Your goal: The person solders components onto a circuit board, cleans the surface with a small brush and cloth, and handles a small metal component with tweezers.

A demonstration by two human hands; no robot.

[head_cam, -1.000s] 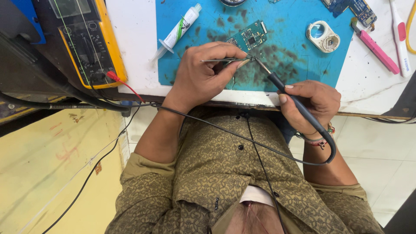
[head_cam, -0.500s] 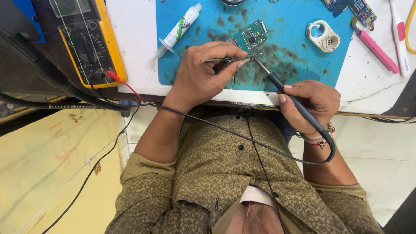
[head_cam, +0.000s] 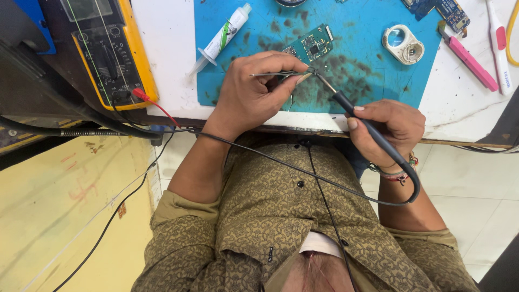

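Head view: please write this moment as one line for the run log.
left hand: holds tweezers | right hand: holds soldering iron | tips meet beside green circuit board | blue mat

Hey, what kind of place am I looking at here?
Probably an electronics repair bench: a soldering iron in one hand and tweezers in the other work at a small circuit board on a blue mat, beside a yellow multimeter.

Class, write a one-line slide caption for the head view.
Left hand holds tweezers, right hand a soldering iron, at a circuit board.
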